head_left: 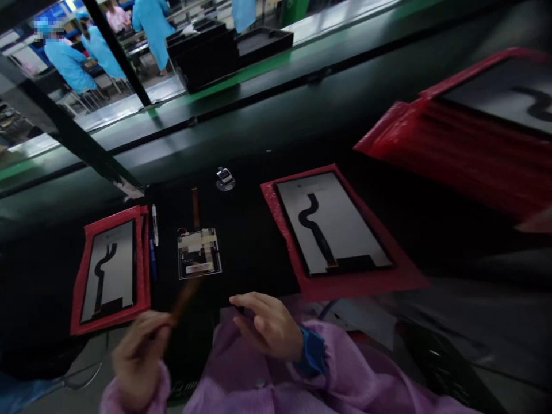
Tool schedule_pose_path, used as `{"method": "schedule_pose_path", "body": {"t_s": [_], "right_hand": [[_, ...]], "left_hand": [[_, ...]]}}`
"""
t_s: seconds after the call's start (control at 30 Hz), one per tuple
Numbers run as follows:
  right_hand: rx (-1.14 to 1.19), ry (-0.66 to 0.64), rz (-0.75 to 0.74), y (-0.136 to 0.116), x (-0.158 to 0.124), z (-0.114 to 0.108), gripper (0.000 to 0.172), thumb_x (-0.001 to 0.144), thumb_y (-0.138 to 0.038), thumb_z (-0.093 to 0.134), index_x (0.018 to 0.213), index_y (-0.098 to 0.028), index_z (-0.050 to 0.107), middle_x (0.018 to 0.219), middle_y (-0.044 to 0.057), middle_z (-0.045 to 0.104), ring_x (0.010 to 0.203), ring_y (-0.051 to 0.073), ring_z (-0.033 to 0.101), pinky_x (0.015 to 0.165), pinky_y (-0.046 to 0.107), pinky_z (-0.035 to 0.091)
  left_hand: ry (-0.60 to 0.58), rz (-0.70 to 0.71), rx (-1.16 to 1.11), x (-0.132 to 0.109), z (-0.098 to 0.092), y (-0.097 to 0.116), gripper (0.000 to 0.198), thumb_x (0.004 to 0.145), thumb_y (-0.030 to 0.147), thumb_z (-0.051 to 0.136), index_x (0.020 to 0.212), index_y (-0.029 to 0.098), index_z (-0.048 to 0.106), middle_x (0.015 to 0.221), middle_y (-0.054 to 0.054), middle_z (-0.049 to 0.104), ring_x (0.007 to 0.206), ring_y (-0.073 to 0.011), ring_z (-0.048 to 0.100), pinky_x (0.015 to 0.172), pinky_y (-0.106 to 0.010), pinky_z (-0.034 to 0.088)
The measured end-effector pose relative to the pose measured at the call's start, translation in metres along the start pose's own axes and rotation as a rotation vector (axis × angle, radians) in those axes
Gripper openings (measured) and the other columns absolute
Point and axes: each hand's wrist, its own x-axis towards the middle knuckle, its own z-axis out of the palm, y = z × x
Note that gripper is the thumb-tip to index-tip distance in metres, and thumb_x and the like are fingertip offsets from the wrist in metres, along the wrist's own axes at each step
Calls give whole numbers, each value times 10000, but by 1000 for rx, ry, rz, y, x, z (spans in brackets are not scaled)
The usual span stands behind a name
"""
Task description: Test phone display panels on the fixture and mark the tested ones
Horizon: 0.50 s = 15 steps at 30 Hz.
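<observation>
Pinched in the fingers of my left hand (140, 353) is the end of a brown ribbon cable (185, 300), smeared by motion. It runs up toward the near edge of a small circuit board (199, 253) with tape strips, lying on the black table. My right hand (269, 325) is at the table's near edge, fingers stretched out and apart, with no held thing visible. To its upper right, a display panel (345, 230) with a black curved flex cable rests on a red bubble bag (319, 287). Another panel (114, 259) lies on red bags at the left.
A stack of red bags (466, 144) bearing a panel (495, 98) rises at the right. A white pen (155, 224), a blue pen (153, 259) and a small metallic device (225, 178) lie around the board. Black trays (207, 54) stand beyond; people in blue work behind.
</observation>
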Motion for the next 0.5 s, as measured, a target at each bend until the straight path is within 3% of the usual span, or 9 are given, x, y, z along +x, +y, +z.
{"method": "schedule_pose_path", "body": {"t_s": [0.1,0.2,0.3,0.37,0.43,0.5], "right_hand": [[-91,41,33,0,-4,-21,316,986,-127,508,1296,-179,551,862,36,726,734,141,671,637,266,556],[-179,146,185,4,-12,-51,357,978,-102,519,1317,-179,597,785,3,721,639,119,621,590,244,507],[-278,282,385,10,-19,-92,220,982,-171,534,1087,-211,723,774,6,727,598,113,601,557,246,465],[-246,461,666,16,-21,-121,247,984,-316,558,898,-189,751,630,-1,634,507,106,507,487,260,378],[-102,708,910,22,-19,-147,336,923,-434,638,748,-161,724,499,-26,465,449,90,375,454,275,268],[3,856,984,28,-20,-166,359,854,-475,705,702,-150,686,485,-37,395,453,79,316,471,288,217]], "left_hand": [[-405,56,-317,1,67,39,85,890,223,731,926,255,801,773,-31,747,684,-158,695,606,-230,577],[-589,2,-462,-2,108,60,100,930,283,716,978,245,795,783,-55,734,712,-163,681,648,-252,571],[-592,-55,-599,-6,125,67,361,943,520,664,1158,243,748,946,-101,737,888,-233,680,796,-363,582],[-609,-74,-670,-8,128,68,533,950,647,564,1256,235,705,1078,-126,718,1032,-279,652,913,-425,550],[-665,-91,-683,-9,128,67,534,975,645,511,1252,233,707,1130,-123,706,1090,-282,629,965,-420,511],[-706,-117,-668,-11,126,66,464,993,597,519,1205,237,723,1109,-102,716,1074,-259,630,971,-387,487]]}}
